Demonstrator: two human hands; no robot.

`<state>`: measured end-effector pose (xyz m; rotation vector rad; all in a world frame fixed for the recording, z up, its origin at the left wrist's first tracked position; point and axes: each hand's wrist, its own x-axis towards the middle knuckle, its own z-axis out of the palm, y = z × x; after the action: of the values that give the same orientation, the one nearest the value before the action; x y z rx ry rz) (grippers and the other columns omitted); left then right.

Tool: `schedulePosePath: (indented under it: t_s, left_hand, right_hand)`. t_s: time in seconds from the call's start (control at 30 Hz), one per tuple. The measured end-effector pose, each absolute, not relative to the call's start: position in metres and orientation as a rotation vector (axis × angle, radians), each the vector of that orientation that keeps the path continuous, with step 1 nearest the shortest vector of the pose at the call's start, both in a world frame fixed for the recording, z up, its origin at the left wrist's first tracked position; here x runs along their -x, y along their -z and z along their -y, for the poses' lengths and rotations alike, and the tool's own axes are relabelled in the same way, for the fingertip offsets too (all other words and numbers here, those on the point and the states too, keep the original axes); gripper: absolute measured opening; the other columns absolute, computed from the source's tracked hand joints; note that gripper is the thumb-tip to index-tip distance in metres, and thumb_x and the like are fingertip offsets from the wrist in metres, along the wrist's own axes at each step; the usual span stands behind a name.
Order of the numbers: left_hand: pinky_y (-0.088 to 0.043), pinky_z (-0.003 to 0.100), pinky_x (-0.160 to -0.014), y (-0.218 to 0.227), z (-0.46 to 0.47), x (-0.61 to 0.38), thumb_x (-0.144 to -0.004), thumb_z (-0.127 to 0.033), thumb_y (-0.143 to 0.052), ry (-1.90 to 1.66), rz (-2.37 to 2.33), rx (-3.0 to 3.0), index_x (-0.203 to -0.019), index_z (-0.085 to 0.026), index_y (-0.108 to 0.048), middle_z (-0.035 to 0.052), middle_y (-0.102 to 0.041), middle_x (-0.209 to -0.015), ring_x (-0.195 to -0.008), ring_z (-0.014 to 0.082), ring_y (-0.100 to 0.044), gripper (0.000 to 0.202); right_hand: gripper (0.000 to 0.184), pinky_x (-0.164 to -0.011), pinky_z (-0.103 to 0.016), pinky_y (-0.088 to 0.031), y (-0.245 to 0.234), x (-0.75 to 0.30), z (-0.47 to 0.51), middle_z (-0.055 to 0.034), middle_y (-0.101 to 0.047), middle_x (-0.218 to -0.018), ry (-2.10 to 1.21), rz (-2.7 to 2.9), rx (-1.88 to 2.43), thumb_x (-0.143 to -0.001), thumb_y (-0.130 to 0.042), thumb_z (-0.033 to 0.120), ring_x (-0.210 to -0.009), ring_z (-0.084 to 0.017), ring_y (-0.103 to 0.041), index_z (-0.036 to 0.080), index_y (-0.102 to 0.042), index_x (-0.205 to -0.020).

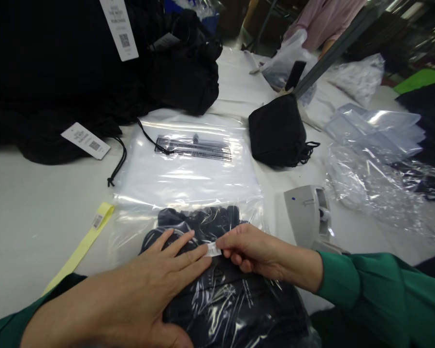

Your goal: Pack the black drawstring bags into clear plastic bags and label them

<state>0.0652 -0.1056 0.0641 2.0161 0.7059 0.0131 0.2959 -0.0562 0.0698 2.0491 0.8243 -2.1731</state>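
From my end of the feed, I have the small white label [213, 249] just below the centre of the frame, over the clear bag of dark fabric [235, 304]. The right hand [252, 249] pinches the label's right end between thumb and forefinger; the left hand [159, 275] lies with fingers spread on the plastic, fingertips at the label's left end. Glare and small print beat me here: I can't tell whether the label is stuck down or partly lifted.

My main worry is the film. It looks loose and wrinkled, so if the left palm slipped, the label could crease or go crooked. A hard tug might tear it or stretch the plastic. At right of centre, the grey device [304, 212] sits near the green sleeve [366, 280], so a wide elbow swing could knock it.
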Motion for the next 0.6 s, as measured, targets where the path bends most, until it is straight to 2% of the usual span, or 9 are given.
schedulePosePath:
  t_s: [0.1, 0.2, 0.27, 0.3, 0.37, 0.43, 0.53, 0.6]
  left_hand:
    - [-0.008, 0.064, -0.117, -0.061, 0.103, -0.064, -0.079, -0.065, -0.063, 0.044, -0.667, -1.977, -0.154, -0.032, -0.007, 0.0071, -0.022, -0.160, -0.146, 0.0399, -0.011, 0.100]
    - [-0.006, 0.065, -0.117, -0.061, 0.100, -0.065, -0.078, -0.067, -0.062, 0.026, -0.658, -1.963, -0.154, -0.031, -0.012, 0.0086, -0.024, -0.159, -0.146, 0.0405, -0.013, 0.098]
    - [-0.005, 0.065, -0.116, -0.062, 0.099, -0.067, -0.078, -0.068, -0.061, 0.015, -0.657, -1.957, -0.154, -0.030, -0.015, 0.0089, -0.026, -0.158, -0.146, 0.0403, -0.013, 0.097]
    - [-0.004, 0.065, -0.116, -0.062, 0.098, -0.068, -0.077, -0.068, -0.062, 0.011, -0.660, -1.955, -0.154, -0.030, -0.015, 0.0090, -0.027, -0.158, -0.146, 0.0402, -0.013, 0.097]
    - [-0.003, 0.065, -0.116, -0.061, 0.099, -0.067, -0.077, -0.067, -0.063, -0.002, -0.662, -1.945, -0.154, -0.030, -0.017, 0.0095, -0.028, -0.158, -0.146, 0.0399, -0.014, 0.098]
    - [-0.004, 0.063, -0.117, -0.057, 0.103, -0.059, -0.080, -0.065, -0.062, -0.013, -0.684, -1.920, -0.154, -0.029, -0.019, 0.0097, -0.027, -0.158, -0.146, 0.0389, -0.015, 0.093]
    - [-0.013, 0.055, -0.120, -0.053, 0.113, -0.037, -0.091, -0.055, -0.053, -0.005, -0.811, -1.854, -0.151, -0.032, -0.029, 0.0056, -0.029, -0.158, -0.146, 0.0336, -0.021, 0.068]
    - [-0.025, 0.047, -0.117, -0.054, 0.112, -0.024, -0.096, -0.048, -0.045, -0.094, -1.006, -1.817, -0.138, -0.033, -0.051, 0.0030, -0.045, -0.150, -0.140, 0.0295, -0.036, 0.045]
  right_hand:
    - [0.030, -0.031, -0.016, -0.027, -0.062, -0.303, 0.058, 0.0039, -0.050, -0.041, 1.961, -1.276, -1.938, -0.079, -0.060, 0.017, -0.032, -0.005, -0.039, 0.017, -0.058, -0.049]
    - [0.025, -0.040, -0.022, -0.038, -0.060, -0.314, 0.058, 0.0012, -0.057, -0.046, 1.492, -2.004, -1.775, -0.081, -0.063, 0.020, -0.040, -0.011, -0.050, 0.018, -0.066, -0.056]
    - [0.016, -0.056, -0.028, -0.051, -0.067, -0.319, 0.059, -0.0040, -0.069, -0.063, 1.170, -2.477, -1.595, -0.085, -0.062, 0.023, -0.057, -0.017, -0.063, 0.017, -0.074, -0.076]
    - [0.015, -0.067, -0.032, -0.055, -0.072, -0.321, 0.060, -0.0072, -0.074, -0.079, 1.092, -2.657, -1.457, -0.087, -0.062, 0.023, -0.071, -0.021, -0.068, 0.017, -0.075, -0.091]
    - [0.032, -0.088, -0.040, -0.055, -0.082, -0.325, 0.065, -0.0102, -0.072, -0.111, 1.133, -2.863, -1.123, -0.090, -0.060, 0.023, -0.100, -0.024, -0.068, 0.020, -0.065, -0.122]
    - [0.042, -0.097, -0.040, -0.052, -0.085, -0.338, 0.072, -0.0078, -0.066, -0.126, 1.249, -2.881, -0.917, -0.092, -0.058, 0.022, -0.115, -0.022, -0.063, 0.024, -0.056, -0.134]
    - [0.031, -0.097, -0.042, -0.054, -0.072, -0.376, 0.081, -0.0054, -0.070, -0.120, 1.283, -2.781, -1.247, -0.094, -0.056, 0.031, -0.111, -0.025, -0.066, 0.027, -0.066, -0.123]
    - [0.030, -0.100, -0.048, -0.051, -0.054, -0.406, 0.090, -0.0068, -0.072, -0.115, 1.223, -2.633, -1.802, -0.091, -0.057, 0.045, -0.109, -0.029, -0.066, 0.026, -0.074, -0.107]
